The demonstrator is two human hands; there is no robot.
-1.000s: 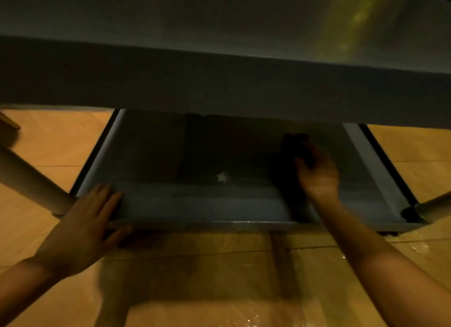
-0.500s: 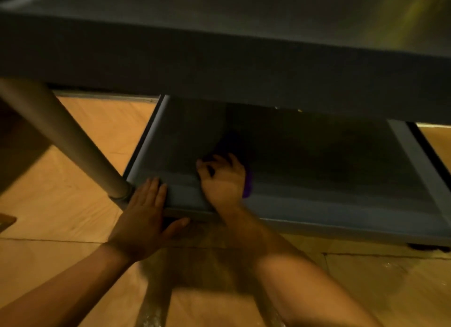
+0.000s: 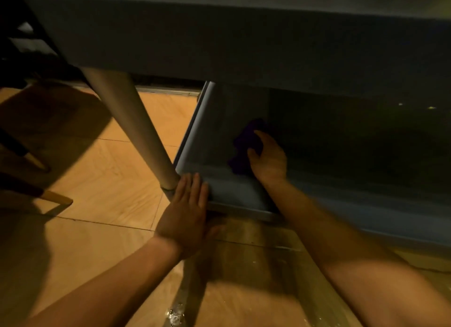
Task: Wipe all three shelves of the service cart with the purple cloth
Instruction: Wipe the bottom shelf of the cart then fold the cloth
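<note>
The cart's grey bottom shelf lies low over the floor, under a higher grey shelf that fills the top of the view. My right hand presses the crumpled purple cloth onto the bottom shelf near its left end. My left hand lies flat, fingers together, on the shelf's front left corner beside the round cart leg. Much of the shelf's right side is in deep shadow.
The orange tiled floor spreads to the left and front, with a wet shiny patch near my arms. Dark chair legs with pale tips stand at the far left.
My right hand has swept the cloth from the right part of the bottom shelf to its left end. My left hand stays on the front left corner while the view has shifted left.
</note>
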